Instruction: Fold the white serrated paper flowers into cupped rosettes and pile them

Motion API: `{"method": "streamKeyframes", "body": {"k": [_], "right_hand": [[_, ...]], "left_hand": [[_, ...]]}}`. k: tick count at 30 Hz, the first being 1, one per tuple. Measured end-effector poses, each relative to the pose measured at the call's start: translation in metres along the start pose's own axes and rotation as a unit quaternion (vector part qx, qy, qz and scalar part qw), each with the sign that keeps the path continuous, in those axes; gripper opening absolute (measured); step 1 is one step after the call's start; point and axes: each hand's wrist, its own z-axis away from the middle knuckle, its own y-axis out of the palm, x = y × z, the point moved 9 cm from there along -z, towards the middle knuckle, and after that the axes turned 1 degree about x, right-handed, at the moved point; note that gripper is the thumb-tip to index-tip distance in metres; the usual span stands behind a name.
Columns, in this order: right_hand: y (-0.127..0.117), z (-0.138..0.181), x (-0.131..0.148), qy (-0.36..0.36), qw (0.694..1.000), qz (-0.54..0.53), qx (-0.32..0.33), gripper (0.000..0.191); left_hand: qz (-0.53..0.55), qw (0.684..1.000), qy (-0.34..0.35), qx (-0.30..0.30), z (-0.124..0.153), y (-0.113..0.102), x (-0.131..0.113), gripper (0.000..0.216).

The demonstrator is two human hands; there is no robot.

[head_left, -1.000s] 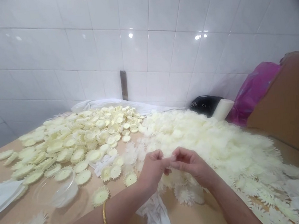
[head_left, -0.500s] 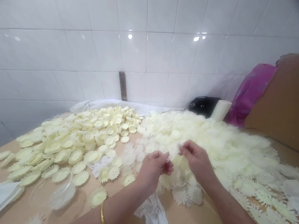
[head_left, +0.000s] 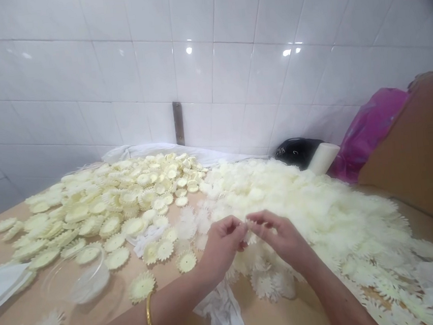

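Note:
My left hand is closed in a pinch, thumb against curled fingers. My right hand meets it fingertip to fingertip, thumb and forefinger drawn together. A small pale bit shows between the fingertips, too small and blurred to name. Right behind both hands rises a heap of thin, whitish toothed petal discs. Below the right hand, a few loose petal discs lie at the heap's front edge. A crumpled white cloth lies under my left wrist.
Stacked yellowish toothed discs cover the table's left. In front stand a clear plastic bowl and folded white paper. At the right back are a black bag, a white roll, a purple bag and a cardboard box.
My right hand has moved left, so its fingertips now meet those of my left hand; before, a gap lay between them. My left hand has barely moved.

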Motion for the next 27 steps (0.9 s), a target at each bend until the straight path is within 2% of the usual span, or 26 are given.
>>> {"method": "streamKeyframes", "body": {"k": [3, 7, 11, 17, 23, 27], "right_hand": [[0.012, 0.001, 0.000, 0.006, 0.998, -0.048, 0.051, 0.025], [0.009, 0.000, -0.005, 0.018, 0.998, -0.063, 0.020, 0.023], [0.006, 0.000, -0.008, 0.017, 0.998, -0.055, 0.001, 0.022], [0.002, 0.000, -0.010, 0.012, 0.998, -0.049, -0.030, 0.034], [0.015, -0.001, -0.012, 0.030, 0.993, -0.108, 0.025, 0.031], [0.013, 0.000, -0.015, 0.036, 0.994, -0.108, 0.007, 0.032]], "left_hand": [[0.005, 1.000, -0.006, -0.008, 0.000, -0.001, 0.000, 0.029], [0.021, 1.000, -0.023, -0.004, 0.000, 0.000, 0.002, 0.031], [0.035, 0.999, -0.027, 0.013, 0.000, 0.003, 0.004, 0.023], [0.046, 0.998, -0.040, 0.011, 0.000, 0.004, 0.008, 0.015], [0.009, 1.000, -0.022, -0.017, -0.001, -0.001, 0.004, 0.015], [0.011, 0.999, -0.030, -0.044, -0.001, -0.007, 0.005, 0.015]]}}
